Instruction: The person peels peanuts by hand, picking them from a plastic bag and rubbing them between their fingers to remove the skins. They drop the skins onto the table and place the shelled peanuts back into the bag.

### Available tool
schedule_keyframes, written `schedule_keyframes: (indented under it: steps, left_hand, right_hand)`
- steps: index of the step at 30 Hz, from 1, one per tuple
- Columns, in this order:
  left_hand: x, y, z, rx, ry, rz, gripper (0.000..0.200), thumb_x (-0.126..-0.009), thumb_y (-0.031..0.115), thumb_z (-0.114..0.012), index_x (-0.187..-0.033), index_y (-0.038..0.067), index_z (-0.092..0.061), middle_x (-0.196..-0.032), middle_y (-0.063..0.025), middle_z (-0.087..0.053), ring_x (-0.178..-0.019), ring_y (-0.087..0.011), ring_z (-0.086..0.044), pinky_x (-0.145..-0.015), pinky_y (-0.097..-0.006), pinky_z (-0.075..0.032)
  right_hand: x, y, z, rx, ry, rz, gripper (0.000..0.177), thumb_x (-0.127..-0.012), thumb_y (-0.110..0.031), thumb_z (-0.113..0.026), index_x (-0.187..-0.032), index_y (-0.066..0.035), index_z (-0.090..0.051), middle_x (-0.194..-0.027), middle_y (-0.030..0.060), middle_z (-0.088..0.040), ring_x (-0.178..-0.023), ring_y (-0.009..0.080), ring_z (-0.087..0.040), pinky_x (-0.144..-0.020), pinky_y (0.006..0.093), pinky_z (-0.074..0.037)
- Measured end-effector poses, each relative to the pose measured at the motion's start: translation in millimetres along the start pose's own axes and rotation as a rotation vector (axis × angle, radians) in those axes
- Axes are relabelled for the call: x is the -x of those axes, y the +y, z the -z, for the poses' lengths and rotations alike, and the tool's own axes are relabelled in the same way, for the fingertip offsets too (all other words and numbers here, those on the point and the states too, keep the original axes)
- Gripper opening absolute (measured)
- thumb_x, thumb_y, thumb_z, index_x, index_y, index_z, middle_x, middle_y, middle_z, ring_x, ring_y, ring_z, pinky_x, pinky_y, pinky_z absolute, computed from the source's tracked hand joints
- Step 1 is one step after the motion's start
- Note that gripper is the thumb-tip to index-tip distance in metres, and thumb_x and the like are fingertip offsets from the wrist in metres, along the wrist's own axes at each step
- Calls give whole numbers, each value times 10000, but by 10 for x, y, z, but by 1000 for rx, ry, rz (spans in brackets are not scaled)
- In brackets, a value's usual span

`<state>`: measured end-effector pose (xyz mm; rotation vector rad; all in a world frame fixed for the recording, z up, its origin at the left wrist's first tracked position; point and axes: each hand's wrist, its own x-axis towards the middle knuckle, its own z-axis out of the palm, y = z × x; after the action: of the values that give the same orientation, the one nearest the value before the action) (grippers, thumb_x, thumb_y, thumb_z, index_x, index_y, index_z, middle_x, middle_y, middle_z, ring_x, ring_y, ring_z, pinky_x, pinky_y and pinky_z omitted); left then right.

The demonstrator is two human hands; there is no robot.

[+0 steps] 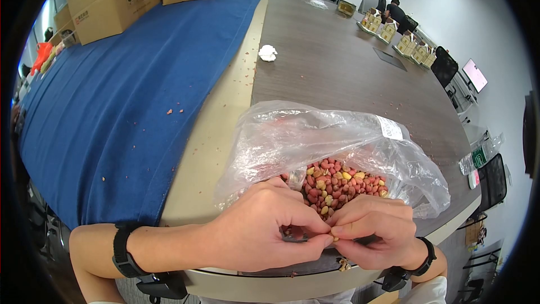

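A light, opposed pinch seemed best, with little pressure, to avoid slipping or crushing. My left hand [253,228] and right hand [379,225] met at the fingertips, drawn narrow on a small pale nut [336,238]. It sat between them, by the near edge of the tabletop [332,50]; reddish nuts [344,187] lay just beyond, in a clear bag [315,129].
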<state>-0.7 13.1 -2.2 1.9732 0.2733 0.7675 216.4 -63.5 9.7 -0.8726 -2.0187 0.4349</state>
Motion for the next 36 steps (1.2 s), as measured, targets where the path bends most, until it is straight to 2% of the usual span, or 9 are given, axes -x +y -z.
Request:
schedule_keyframes:
  steps: [11, 18, 20, 24, 26, 29, 33, 36]
  left_hand:
    - [3, 0, 26, 18, -34, 11, 82, -792, 42, -797, -860, 78, -768, -671, 8, -660, -604, -112, -575, -681, -288, -383]
    - [1, 10, 35, -33, -54, 13, 96, -792, 40, -765, -876, 86, -756, -704, 13, -672, -633, -113, -593, -675, -289, -361]
    - [-11, 10, 21, -137, -20, -83, 127, -765, 33, -753, -873, 101, -749, -736, 13, -680, -642, -134, -597, -671, -287, -348]
    - [-11, -6, -3, -180, 2, -125, 153, -726, 32, -759, -861, 104, -748, -758, -4, -686, -649, -167, -600, -672, -296, -382]
    - [-10, -42, -15, -272, 46, -164, 178, -699, 30, -768, -862, 98, -749, -764, -18, -691, -651, -183, -604, -678, -308, -430]
    - [-10, -53, -12, -291, 44, -172, 197, -679, 25, -773, -863, 91, -749, -768, -28, -695, -654, -201, -608, -678, -322, -464]
    - [-5, -30, -9, -315, 27, -158, 203, -671, 20, -775, -861, 88, -748, -778, -25, -699, -651, -208, -608, -672, -319, -463]
    - [-12, -33, 2, -323, 38, -157, 197, -677, 11, -773, -859, 82, -745, -783, -27, -702, -678, -211, -621, -677, -319, -475]
  right_hand:
    - [11, 18, 21, -120, -17, -55, 226, -688, 96, -790, -882, 9, -710, -838, 124, -720, -715, 229, -717, -619, 294, -571]
    - [7, 0, 38, -121, -12, -108, 216, -691, 85, -783, -870, 6, -691, -826, 121, -713, -689, 202, -700, -605, 273, -555]
    - [7, 4, 63, -94, 32, -172, 212, -690, 60, -792, -842, 0, -656, -812, 108, -702, -680, 188, -683, -607, 266, -540]
    - [20, 50, 101, -130, 59, -210, 231, -686, 44, -798, -831, -6, -626, -798, 105, -687, -688, 188, -676, -623, 271, -535]
    - [-33, 56, 137, 27, -24, -184, 229, -704, 47, -788, -847, -11, -619, -792, 114, -682, -704, 202, -680, -642, 287, -539]
    - [-76, 42, 97, 124, -21, -225, 238, -722, 44, -784, -903, -8, -639, -834, 134, -691, -725, 222, -686, -662, 288, -541]
    - [-95, 20, 82, 133, -15, -245, 255, -735, 41, -783, -955, -10, -663, -893, 141, -704, -758, 219, -694, -688, 288, -544]
    - [-45, 50, 111, 64, 93, -259, 257, -750, 45, -763, -988, -2, -679, -933, 143, -710, -784, 200, -698, -707, 279, -542]
